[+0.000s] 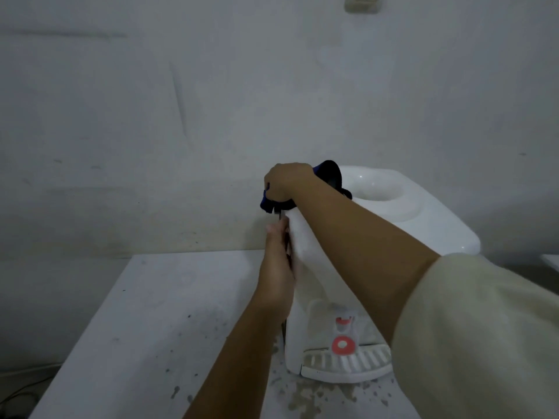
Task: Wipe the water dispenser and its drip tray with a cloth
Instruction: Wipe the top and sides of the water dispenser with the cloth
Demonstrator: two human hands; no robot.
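Gripping the dark cloth (331, 173), the right hand (287, 182) rubs the water dispenser (378, 225) top; left hand (279, 252) flat, steadying; drip tray (348, 362) seemingly unwiped

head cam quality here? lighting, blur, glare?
Head view: dim, flat light, soft throughout; the wall switch and drip tray are smeared; small glare spots on the dispenser top; wide-angle bending at the table edges; dark cloth shows no detail.

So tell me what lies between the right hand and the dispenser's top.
The dark blue cloth, gripped by the right hand and pressed on the water dispenser top's left edge, head view.
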